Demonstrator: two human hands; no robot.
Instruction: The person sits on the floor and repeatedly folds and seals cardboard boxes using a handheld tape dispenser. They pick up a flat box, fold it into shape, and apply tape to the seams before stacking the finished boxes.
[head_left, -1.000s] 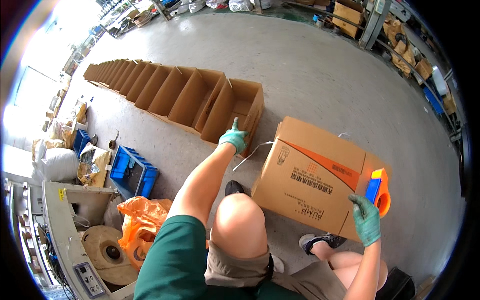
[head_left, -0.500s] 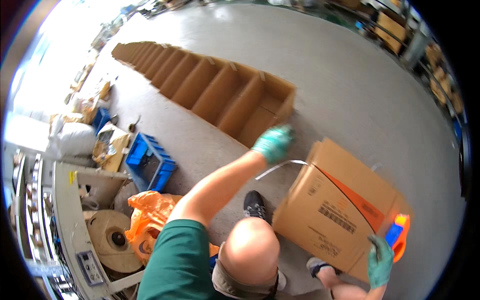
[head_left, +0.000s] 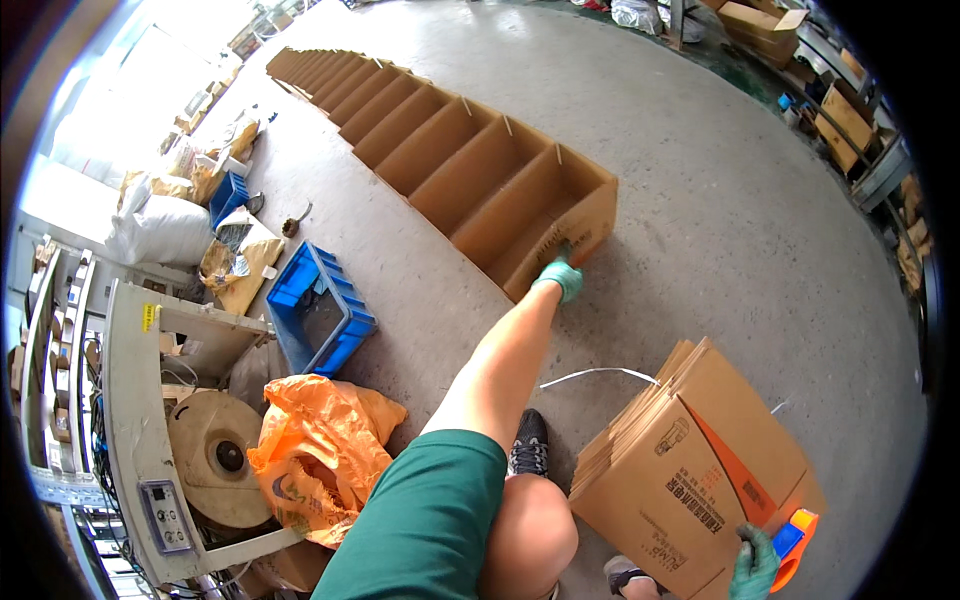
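Observation:
A long row of open-topped brown cartons [head_left: 470, 170] runs from the far left toward me. My left hand [head_left: 562, 280], in a green glove, reaches to the end wall of the nearest carton [head_left: 583, 230]; its fingers stretch against the printed panel, slightly blurred. At the lower right, my right hand [head_left: 755, 568], also gloved, is closed on an orange tape dispenser [head_left: 800, 552] with a blue part. The grip is partly hidden. Beside that hand lies a thick stack of flattened cartons [head_left: 680, 470] with a printed orange stripe.
A white strap [head_left: 600, 373] sticks out from the stack. To my left are an orange plastic bag [head_left: 320, 430], a blue crate [head_left: 352, 335] and a machine frame [head_left: 130, 400] with a large reel [head_left: 190, 470]. White sacks [head_left: 165, 235] lie farther off. Shelving [head_left: 880, 180] stands at the far right.
My left hand has come to the nearest carton's end wall, having been blurred just in front of it. The view has shifted; my right hand stays beside the stack with the tape dispenser.

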